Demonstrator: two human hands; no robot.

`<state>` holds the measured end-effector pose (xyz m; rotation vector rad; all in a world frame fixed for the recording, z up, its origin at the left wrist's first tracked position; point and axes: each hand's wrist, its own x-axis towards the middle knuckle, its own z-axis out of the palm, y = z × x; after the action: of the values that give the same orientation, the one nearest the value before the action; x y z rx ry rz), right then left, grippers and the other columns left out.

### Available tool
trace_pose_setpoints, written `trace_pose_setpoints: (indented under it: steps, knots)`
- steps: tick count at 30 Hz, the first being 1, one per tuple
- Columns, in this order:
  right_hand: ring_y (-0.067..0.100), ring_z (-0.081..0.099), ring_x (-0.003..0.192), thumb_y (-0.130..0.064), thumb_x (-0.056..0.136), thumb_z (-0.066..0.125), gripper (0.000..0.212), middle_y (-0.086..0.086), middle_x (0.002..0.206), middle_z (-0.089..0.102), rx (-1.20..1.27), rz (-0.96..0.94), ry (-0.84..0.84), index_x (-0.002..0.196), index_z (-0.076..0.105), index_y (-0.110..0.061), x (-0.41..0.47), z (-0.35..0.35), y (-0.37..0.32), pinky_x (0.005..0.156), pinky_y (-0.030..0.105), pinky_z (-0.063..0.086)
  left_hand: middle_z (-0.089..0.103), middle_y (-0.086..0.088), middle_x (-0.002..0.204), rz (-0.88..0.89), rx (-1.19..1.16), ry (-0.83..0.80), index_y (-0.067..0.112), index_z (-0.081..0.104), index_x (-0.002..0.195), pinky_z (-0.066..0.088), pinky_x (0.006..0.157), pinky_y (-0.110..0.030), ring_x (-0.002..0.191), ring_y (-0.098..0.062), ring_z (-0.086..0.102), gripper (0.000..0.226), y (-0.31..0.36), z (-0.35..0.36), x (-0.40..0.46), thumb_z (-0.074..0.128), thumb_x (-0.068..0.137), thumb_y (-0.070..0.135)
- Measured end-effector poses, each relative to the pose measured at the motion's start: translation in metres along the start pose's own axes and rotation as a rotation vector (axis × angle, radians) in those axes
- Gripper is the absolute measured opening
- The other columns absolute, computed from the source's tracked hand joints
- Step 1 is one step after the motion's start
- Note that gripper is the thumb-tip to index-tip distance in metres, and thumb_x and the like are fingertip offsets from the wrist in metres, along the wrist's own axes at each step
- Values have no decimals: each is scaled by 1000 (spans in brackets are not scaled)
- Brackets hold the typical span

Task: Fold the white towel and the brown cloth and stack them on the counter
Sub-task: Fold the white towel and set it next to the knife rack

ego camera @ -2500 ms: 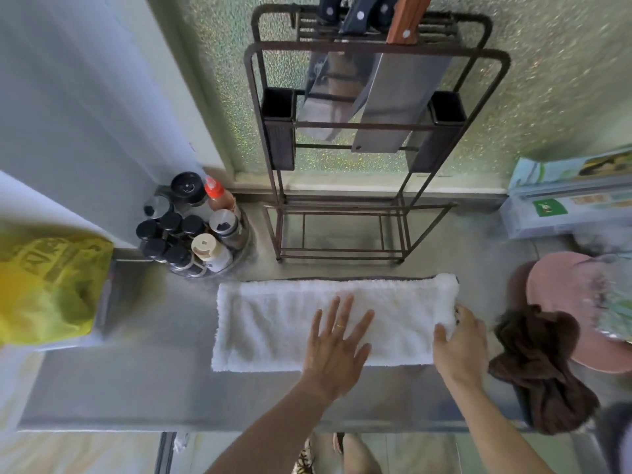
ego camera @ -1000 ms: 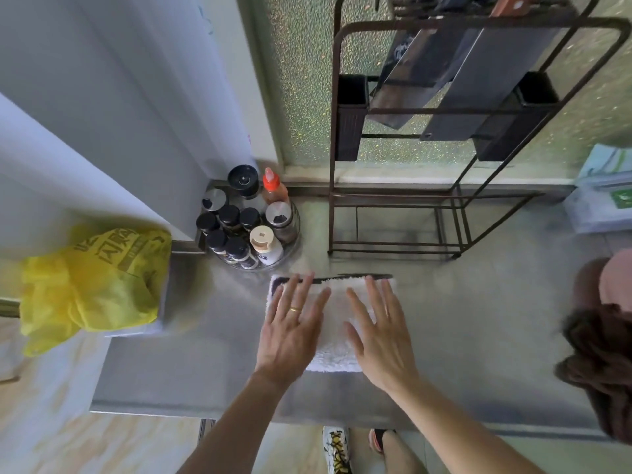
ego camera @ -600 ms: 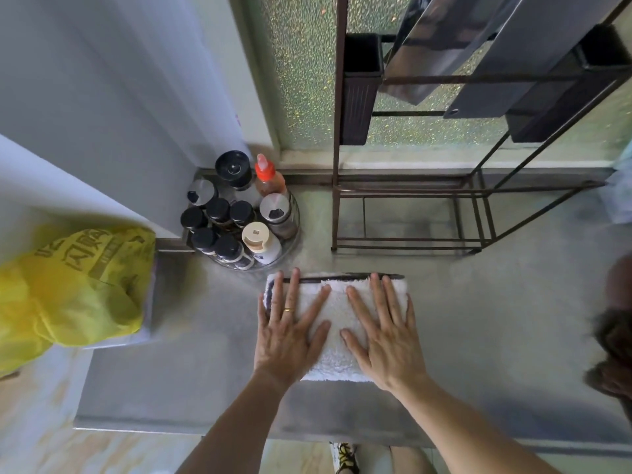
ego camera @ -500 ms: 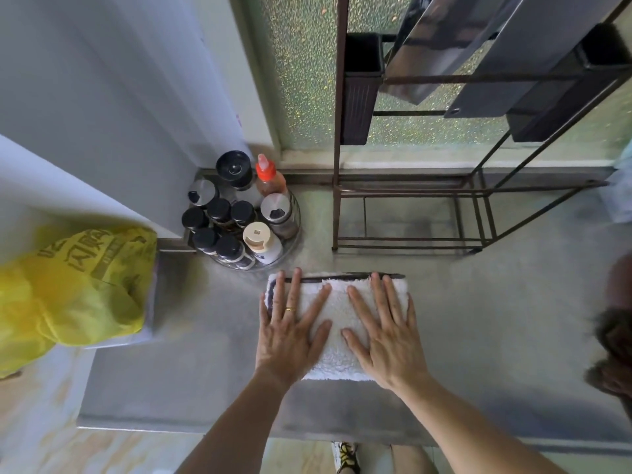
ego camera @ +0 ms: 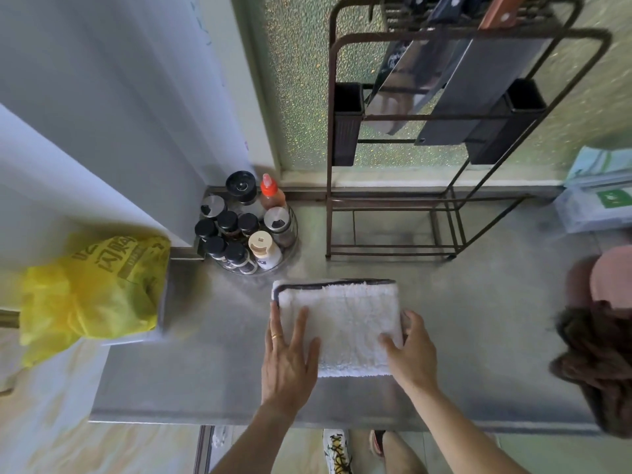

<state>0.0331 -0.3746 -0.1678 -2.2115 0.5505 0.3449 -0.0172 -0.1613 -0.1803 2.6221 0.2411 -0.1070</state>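
Note:
The white towel [ego camera: 345, 319] lies folded into a thick square on the steel counter [ego camera: 212, 371], a dark trim showing along its far edge. My left hand [ego camera: 289, 357] rests flat on its near-left part, fingers spread. My right hand [ego camera: 412, 350] is at the near-right corner, thumb along the towel's right edge and fingers on top; whether it grips the edge is unclear. The brown cloth [ego camera: 598, 364] sits crumpled at the counter's right end, partly cut off by the frame edge.
A round tray of spice bottles [ego camera: 244, 227] stands just behind the towel's left side. A dark metal knife rack [ego camera: 444, 200] stands at the back. A yellow plastic bag [ego camera: 92, 289] hangs left; a pink round thing [ego camera: 612, 278] and boxes [ego camera: 598, 200] sit right.
The long towel strip was folded into a square. Both hands, pressed flat on its middle half a second ago, have slid back toward its near corners, the right one to the right edge.

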Motion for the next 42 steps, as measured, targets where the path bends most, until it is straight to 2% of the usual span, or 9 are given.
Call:
trace_pose_setpoints:
  steps: [5, 13, 17, 20, 24, 27, 30, 36, 42]
  knots:
    - [23, 65, 84, -10, 80, 73, 39, 7, 106, 73, 74, 147, 93, 116, 60, -15, 2, -48, 1, 78, 35, 54, -19, -2, 167, 98, -71, -23, 39, 20, 155, 53, 101, -42, 149, -35, 28, 60, 27, 9, -11, 42, 100, 49]
    - [16, 62, 91, -14, 77, 75, 49, -2, 105, 65, 13, -263, 161, 123, 57, -18, -39, -36, -48, 80, 33, 52, -28, 1, 164, 30, -111, -149, 41, 22, 153, 47, 106, -36, 148, -28, 28, 63, 43, 22, -21, 49, 96, 49]
    - [20, 60, 96, -10, 73, 75, 52, -1, 105, 60, -70, -444, 126, 121, 56, -19, -59, 8, -62, 80, 36, 53, 9, 2, 168, -16, -357, -130, 39, 28, 152, 40, 113, -40, 150, -17, 27, 53, 40, 17, -16, 45, 102, 38]
    - [25, 60, 98, -10, 76, 73, 49, 2, 104, 60, -138, -515, 57, 120, 55, -17, -66, 33, -61, 80, 39, 54, 63, 28, 126, -173, -684, -38, 43, 41, 140, 47, 92, -26, 115, 11, 56, 37, 37, 6, -9, 40, 105, 31]
    - [26, 57, 101, -18, 83, 68, 45, 3, 108, 61, -204, -565, -73, 125, 53, -15, -67, 49, -56, 83, 40, 53, 56, 21, 142, -273, -923, -5, 44, 45, 141, 41, 112, -33, 132, -2, 51, 38, 38, -8, 1, 34, 104, 48]
    - [23, 57, 100, -14, 82, 65, 39, 4, 104, 63, -239, -652, -179, 120, 57, -13, -68, 48, -47, 83, 27, 47, 35, 12, 160, -199, -654, -3, 50, 32, 147, 28, 119, -38, 149, -12, 29, 42, 39, -13, 10, 33, 106, 44]
    - [20, 59, 96, -11, 82, 65, 21, 0, 97, 64, -195, -619, -262, 101, 59, -16, -65, 44, -35, 81, 26, 46, 11, 0, 168, 210, -307, 41, 37, 28, 154, 7, 127, -37, 156, -20, -4, 46, 29, -7, 24, 29, 108, 27]
    - [23, 53, 123, -14, 89, 63, 29, 4, 131, 58, -140, -735, 37, 118, 63, -15, -48, 27, -22, 102, 39, 48, 3, 0, 169, 344, 95, -50, 30, 17, 158, 27, 123, -42, 156, -18, -1, 53, 6, 0, 46, 32, 107, 34]
    - [29, -5, 153, -67, 93, 37, 84, 10, 167, -4, -541, -726, -139, 157, 5, -22, -20, 43, -13, 121, 50, 23, 9, -3, 168, 439, 285, -60, 12, 15, 158, 29, 121, -41, 155, -15, 6, 60, -10, 10, 59, 36, 106, 33]
